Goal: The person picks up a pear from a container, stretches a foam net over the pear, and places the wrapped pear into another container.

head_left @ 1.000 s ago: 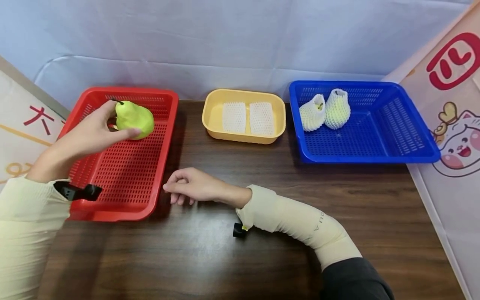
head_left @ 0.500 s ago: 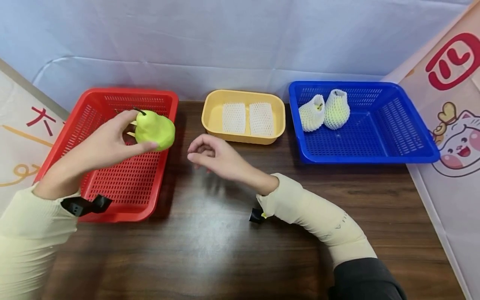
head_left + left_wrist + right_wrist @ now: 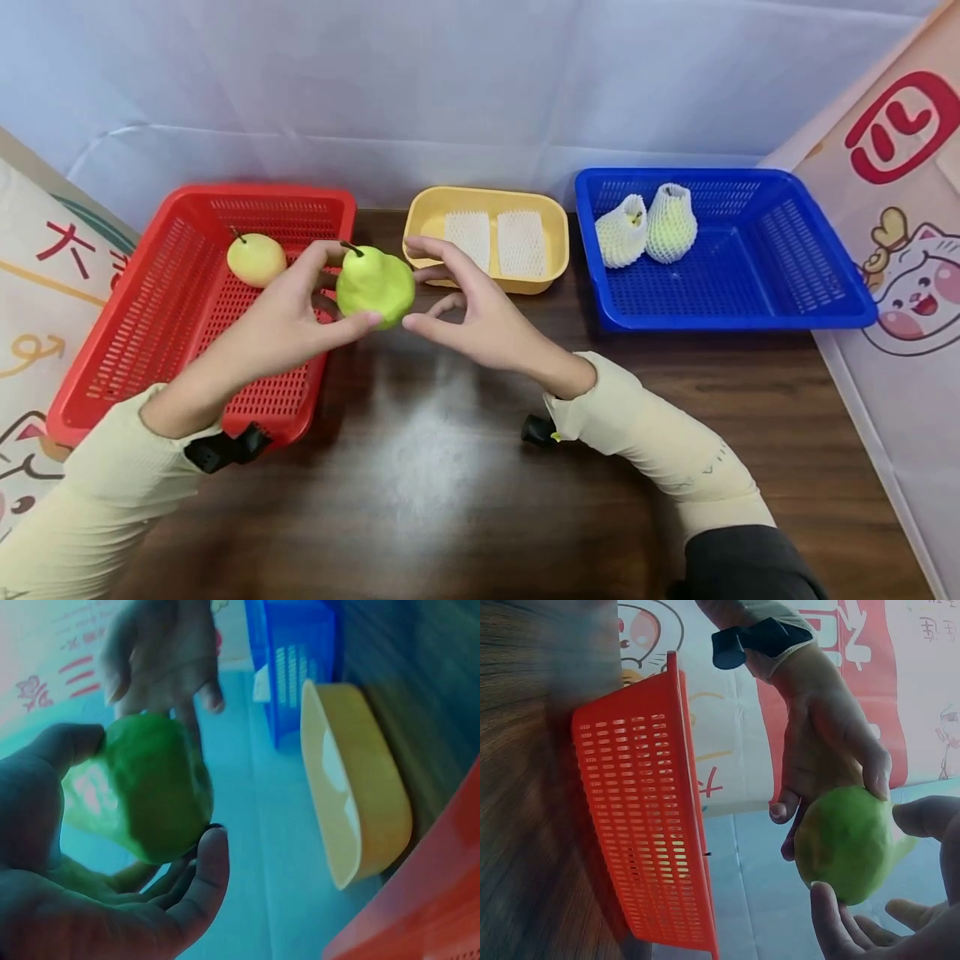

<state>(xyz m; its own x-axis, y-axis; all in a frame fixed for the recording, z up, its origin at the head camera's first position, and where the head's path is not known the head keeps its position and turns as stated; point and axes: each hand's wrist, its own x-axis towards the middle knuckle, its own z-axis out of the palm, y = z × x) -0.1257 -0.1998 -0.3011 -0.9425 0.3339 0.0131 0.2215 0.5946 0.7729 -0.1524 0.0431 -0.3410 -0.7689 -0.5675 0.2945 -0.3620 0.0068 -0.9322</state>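
Above one table (image 3: 450,508), two hands (image 3: 285,321) (image 3: 483,317) flank one green pear (image 3: 375,287).

Four fruits (image 3: 376,287), two baskets (image 3: 750,323), one tub (image 3: 487,197)

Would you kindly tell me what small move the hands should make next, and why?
I would probably close the right hand gently on the pear: the left hand holds it, the right's fingers are beside it without a clear grip, and a steadier hold might help before fetching one of the white nets from the yellow tray.
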